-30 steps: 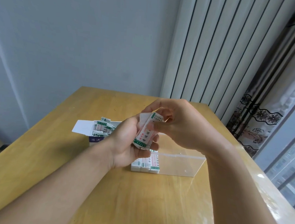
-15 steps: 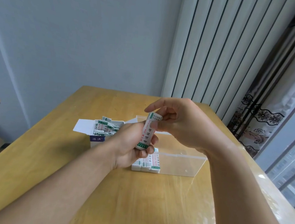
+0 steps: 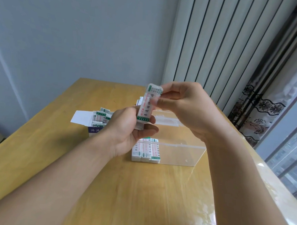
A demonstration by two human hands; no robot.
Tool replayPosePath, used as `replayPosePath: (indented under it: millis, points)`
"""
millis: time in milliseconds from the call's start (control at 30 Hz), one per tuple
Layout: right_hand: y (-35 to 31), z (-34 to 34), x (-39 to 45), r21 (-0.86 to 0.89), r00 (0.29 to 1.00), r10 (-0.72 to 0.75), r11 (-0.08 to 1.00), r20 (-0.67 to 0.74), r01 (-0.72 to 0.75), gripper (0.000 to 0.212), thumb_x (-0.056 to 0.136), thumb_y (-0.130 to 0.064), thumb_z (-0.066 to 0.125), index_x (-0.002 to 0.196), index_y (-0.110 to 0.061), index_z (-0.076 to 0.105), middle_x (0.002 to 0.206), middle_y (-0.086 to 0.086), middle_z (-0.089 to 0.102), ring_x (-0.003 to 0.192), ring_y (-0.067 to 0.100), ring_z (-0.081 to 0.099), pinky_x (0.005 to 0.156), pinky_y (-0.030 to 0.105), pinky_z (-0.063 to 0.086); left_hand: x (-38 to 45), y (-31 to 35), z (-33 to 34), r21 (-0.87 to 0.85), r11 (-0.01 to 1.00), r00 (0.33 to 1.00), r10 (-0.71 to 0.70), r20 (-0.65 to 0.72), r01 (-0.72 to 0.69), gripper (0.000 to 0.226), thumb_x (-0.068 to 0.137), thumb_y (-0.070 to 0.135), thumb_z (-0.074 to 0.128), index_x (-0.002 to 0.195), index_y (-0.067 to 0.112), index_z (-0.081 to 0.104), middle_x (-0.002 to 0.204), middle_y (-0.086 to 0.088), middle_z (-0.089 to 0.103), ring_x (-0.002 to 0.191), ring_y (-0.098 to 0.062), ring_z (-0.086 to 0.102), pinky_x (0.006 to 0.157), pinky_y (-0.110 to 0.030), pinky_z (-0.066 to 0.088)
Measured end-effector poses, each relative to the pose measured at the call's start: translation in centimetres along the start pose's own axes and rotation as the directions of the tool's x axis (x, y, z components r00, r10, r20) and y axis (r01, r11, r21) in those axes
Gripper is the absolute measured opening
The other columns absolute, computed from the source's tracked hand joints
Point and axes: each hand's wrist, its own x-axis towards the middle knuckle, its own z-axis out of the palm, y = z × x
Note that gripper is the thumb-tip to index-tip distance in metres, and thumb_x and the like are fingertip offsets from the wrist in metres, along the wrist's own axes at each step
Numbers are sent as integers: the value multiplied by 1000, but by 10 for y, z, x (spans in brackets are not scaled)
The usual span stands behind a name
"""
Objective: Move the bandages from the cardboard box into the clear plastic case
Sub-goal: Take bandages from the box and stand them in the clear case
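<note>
Your left hand point(image 3: 127, 128) is raised in front of you, palm turned up and toward the right, its fingers curled so the grip closes round the lower end of a stack of bandages point(image 3: 147, 107) standing nearly upright. Your left forearm runs in from the lower left, bare to the wrist. Your right hand point(image 3: 187, 104) sits a little higher and to the right, its back facing you, thumb and fingertips point(image 3: 160, 101) pinching the stack's upper part from the right side. Your right forearm comes up from the lower right corner, wrist bent slightly inward toward the left hand.
</note>
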Motion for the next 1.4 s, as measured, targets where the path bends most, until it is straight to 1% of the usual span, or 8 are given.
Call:
replayPosePath:
  millis: [167,267,433,733,967,1133,1267,1400]
  points:
    - [13,-22,12,314,987,111,947,-120,-68,5,92,2,66,93,-3,67,93,14,75,87,24,75,77,31,60,3,-2,1,28,998,998,53,-31,-52,26,108,22,45,116,4,62,76,-13,62,50,-23,65,42,-25,51]
    - [40,-29,21,-15,959,268,962,-95,-271,9,94,1,64,101,-3,66,92,12,75,86,26,76,73,33,63,7,-4,-1,53,994,993,96,-74,-93,25,106,24,52,119,6,62,73,-9,59,46,-19,58,38,-23,44]
    - [79,-4,29,-570,887,462,723,-21,-390,36,93,2,49,117,-21,62,104,6,72,84,22,74,69,40,63,13,-5,-6,56,993,987,111,-114,-106,24,104,24,56,122,9,62,73,-6,56,47,-16,52,37,-23,40]
    - [86,13,35,-607,866,501,690,5,-395,39,89,1,62,121,-21,69,82,-4,66,89,25,72,78,39,63,18,-1,-12,33,995,990,102,-100,-99,25,99,22,63,120,9,61,68,-3,59,46,-13,53,38,-21,41]
    - [92,18,38,-653,857,515,658,26,-375,29,89,-16,73,117,-24,73,80,-11,59,72,9,55,60,26,46,20,-4,-12,45,997,993,73,-88,-70,10,99,19,63,105,12,60,68,-3,59,46,-13,52,38,-21,41]
    - [90,23,39,-720,804,592,583,60,-376,28,89,-20,72,117,-15,72,88,-4,71,66,7,64,54,15,50,20,-4,-14,40,997,995,63,-76,-60,7,99,18,63,102,12,60,66,-2,59,46,-13,52,38,-20,41]
    - [89,22,37,-712,759,648,561,61,-422,25,89,-20,71,113,-23,73,68,-18,74,55,-6,68,57,20,49,20,-2,-15,38,997,995,67,-79,-65,7,99,18,63,103,13,60,67,-3,59,47,-12,53,39,-20,42]
    - [86,22,36,-747,751,642,574,157,-335,32,95,-13,64,125,-22,69,99,-6,77,82,7,74,71,20,57,20,-2,-15,36,997,994,70,-79,-68,7,99,17,63,102,12,60,66,-2,59,47,-13,53,39,-20,42]
